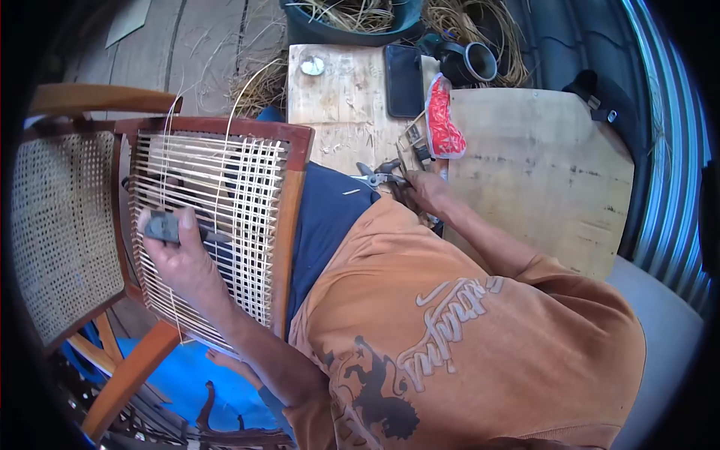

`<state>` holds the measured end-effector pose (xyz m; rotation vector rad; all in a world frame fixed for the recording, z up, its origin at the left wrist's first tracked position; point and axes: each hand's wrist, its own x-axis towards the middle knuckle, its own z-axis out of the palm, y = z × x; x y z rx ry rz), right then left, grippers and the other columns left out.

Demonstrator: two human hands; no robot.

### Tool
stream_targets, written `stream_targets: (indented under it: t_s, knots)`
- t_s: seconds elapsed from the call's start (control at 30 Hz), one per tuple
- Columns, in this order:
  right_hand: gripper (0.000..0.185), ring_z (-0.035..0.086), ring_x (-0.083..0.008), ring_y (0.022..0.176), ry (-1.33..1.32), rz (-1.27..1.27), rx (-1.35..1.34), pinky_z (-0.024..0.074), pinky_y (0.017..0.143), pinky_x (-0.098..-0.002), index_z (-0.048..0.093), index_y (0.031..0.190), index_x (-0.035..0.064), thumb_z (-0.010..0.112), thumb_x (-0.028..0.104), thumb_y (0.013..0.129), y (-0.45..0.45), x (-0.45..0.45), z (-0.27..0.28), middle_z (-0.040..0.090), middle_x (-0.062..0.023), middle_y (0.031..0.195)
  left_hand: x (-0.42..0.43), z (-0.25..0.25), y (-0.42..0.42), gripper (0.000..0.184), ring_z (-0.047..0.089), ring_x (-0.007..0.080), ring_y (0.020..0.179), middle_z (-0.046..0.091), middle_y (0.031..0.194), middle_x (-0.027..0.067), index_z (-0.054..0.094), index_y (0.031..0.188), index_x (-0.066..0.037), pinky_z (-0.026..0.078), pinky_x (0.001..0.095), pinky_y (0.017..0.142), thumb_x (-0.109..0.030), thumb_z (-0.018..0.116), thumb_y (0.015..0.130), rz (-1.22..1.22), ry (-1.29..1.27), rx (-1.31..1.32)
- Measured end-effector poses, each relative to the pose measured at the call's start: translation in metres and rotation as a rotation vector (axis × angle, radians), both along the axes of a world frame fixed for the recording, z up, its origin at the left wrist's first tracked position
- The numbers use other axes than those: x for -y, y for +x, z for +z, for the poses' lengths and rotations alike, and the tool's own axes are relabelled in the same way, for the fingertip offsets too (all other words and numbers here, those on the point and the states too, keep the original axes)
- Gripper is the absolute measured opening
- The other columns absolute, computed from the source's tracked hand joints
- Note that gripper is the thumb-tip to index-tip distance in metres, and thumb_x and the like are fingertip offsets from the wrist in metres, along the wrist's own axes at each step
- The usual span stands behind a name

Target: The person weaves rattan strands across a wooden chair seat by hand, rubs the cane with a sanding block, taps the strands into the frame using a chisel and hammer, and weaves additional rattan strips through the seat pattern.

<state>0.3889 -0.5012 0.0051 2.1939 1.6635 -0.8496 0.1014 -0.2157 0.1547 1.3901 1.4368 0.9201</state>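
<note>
A wooden chair frame (294,225) lies across the person's lap, its seat partly woven with pale cane strands (251,202). The weave is dense on the right and more open on the left. Over the open strands, my left hand (180,251) is closed on a small dark grey block (162,226). Loose cane strands rise above the seat. My right hand (424,189) is at the edge of the wooden board, its fingers closed around the handle end of metal pliers (379,179); the fingertips are partly hidden.
On the wooden board (330,94) are a phone (404,81), a round pale object (312,66) and a red packet (444,120). Beyond stand a dark mug (478,61) and a tub of cane (352,34). The woven backrest (67,232) extends left; a plywood sheet (536,180) lies right.
</note>
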Motion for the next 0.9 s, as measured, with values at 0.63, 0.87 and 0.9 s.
stream_targets:
  t_s: [0.63,0.87,0.9]
  knots:
    - [0.042,0.064,-0.0358,0.088,-0.083,-0.479,-0.083,0.0498,0.078,-0.0443,0.068,0.092,-0.0008,0.062,0.038,0.078,-0.013,-0.060,0.040,0.066,-0.0227,0.094,-0.008,-0.021,-0.014,0.021,0.042,0.0047,0.049,0.051,0.071,0.0002,0.051,0.090,-0.006,0.034,0.0175,0.042,-0.010,0.070,0.084,0.163,-0.187,0.224]
    - [0.021,0.061,-0.0170,0.060,0.565,-1.289,-0.768,0.0481,0.058,-0.0289,0.060,0.097,0.0042,0.054,0.024,0.094,-0.029,-0.024,0.076,0.064,-0.0088,0.079,-0.017,-0.028,0.004,0.019,0.048,0.0040,0.063,0.055,0.078,-0.0004,0.051,0.091,-0.005,0.040,0.0172,0.055,-0.007,0.069,0.084,0.086,-0.167,0.315]
    - [0.020,0.054,-0.0058,0.058,0.626,-1.319,-0.794,0.0434,0.053,-0.0216,0.057,0.103,0.0074,0.049,0.024,0.098,-0.026,-0.024,0.073,0.059,0.0020,0.075,-0.020,-0.033,0.005,0.020,0.048,0.0045,0.064,0.055,0.077,-0.0005,0.052,0.091,-0.005,0.041,0.0181,0.058,-0.009,0.070,0.084,0.068,-0.142,0.275]
